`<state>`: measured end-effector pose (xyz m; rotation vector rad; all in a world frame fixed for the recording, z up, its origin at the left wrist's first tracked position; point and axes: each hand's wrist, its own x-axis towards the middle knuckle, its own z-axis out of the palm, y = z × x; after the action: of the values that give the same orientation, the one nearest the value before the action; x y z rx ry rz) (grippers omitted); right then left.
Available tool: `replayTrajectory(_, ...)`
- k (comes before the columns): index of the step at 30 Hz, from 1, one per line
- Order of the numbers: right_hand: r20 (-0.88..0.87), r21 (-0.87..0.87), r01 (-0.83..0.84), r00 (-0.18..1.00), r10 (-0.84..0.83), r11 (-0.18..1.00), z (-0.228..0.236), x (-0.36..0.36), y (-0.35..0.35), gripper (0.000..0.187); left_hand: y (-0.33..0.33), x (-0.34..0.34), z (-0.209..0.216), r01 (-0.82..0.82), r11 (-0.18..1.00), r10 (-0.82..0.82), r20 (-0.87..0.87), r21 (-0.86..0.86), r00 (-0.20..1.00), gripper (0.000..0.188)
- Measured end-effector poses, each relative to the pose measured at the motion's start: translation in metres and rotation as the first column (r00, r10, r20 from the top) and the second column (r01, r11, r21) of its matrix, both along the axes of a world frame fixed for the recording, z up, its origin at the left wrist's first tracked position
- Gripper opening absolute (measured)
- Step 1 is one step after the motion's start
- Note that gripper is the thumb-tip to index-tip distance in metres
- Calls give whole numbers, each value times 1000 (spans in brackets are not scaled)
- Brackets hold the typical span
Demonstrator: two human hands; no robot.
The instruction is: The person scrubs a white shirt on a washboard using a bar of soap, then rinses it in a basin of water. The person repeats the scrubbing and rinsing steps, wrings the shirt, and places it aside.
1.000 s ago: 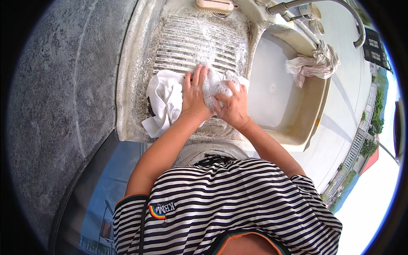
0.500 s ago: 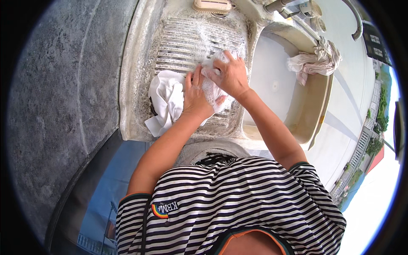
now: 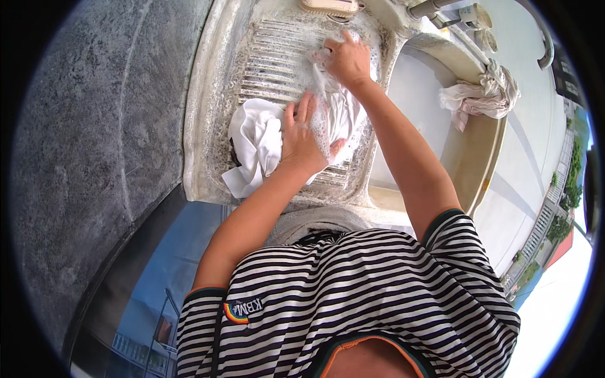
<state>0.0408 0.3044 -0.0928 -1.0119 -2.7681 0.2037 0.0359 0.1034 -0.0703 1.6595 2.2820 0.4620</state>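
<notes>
A wet white cloth point(image 3: 344, 112), covered in suds, lies stretched over the ridged washboard point(image 3: 268, 60) of the stone sink. My right hand point(image 3: 350, 61) has its fingers curled into the far end of it, with foam around the knuckles. Nearer to me, my left hand point(image 3: 305, 140) rests on the cloth's left edge, its fingers stretched out and its thumb spread to the right. A second white cloth point(image 3: 255, 142) is bunched up just left of my left hand. Something dark shows from beneath its left side.
Right of the washboard is a basin point(image 3: 413, 94) of cloudy water. A twisted pale cloth point(image 3: 485, 94) hangs over its far right rim, near the tap point(image 3: 432, 9). A beige scrubbing brush point(image 3: 331, 6) sits at the washboard's far end. A grey wall point(image 3: 94, 107) stands at left.
My right hand has moved away from me along the washboard, drawing the sudsy cloth out long. My left hand stays on its near part. The whole view has shifted slightly.
</notes>
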Motion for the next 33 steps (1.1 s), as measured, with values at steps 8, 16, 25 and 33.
replayTrajectory(8, -182, 8, -402, 900, 396, 916, 5, 123, -78, 26, 2, 5, -3, -9, 999, 5, 70, 51, 998, 78)
replayTrajectory(16, 27, -180, 180, 984, -178, 967, -40, -20, 63, 28, 2, 4, -3, -91, 989, 78, 104, 120, 991, 70)
replayTrajectory(25, -602, 57, -126, 787, 134, 990, 65, 6, 181, 23, -23, -15, 41, -185, 972, 84, 519, 145, 851, 48)
replayTrajectory(33, -93, -157, -218, 974, 205, 963, 33, 50, 17, 26, -35, -10, 16, -333, 927, 235, 425, 171, 874, 45)
